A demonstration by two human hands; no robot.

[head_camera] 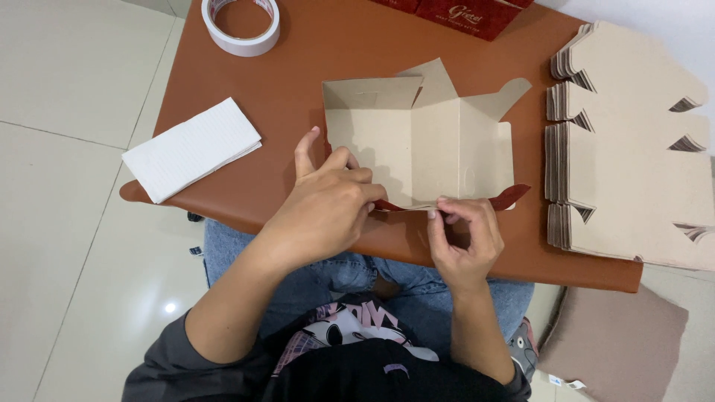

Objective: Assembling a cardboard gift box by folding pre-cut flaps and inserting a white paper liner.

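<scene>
Brown cardboard of the half-folded box (421,138) is spread flat across the table (298,67) just beyond both hands, its near edge pinched by the left hand (328,205) and right hand (465,234), set equally close.

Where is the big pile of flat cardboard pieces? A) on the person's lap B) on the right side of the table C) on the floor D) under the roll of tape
B: the stack of flat cardboard blanks lies at the right edge of the brown table, beside the half-folded box.
</scene>
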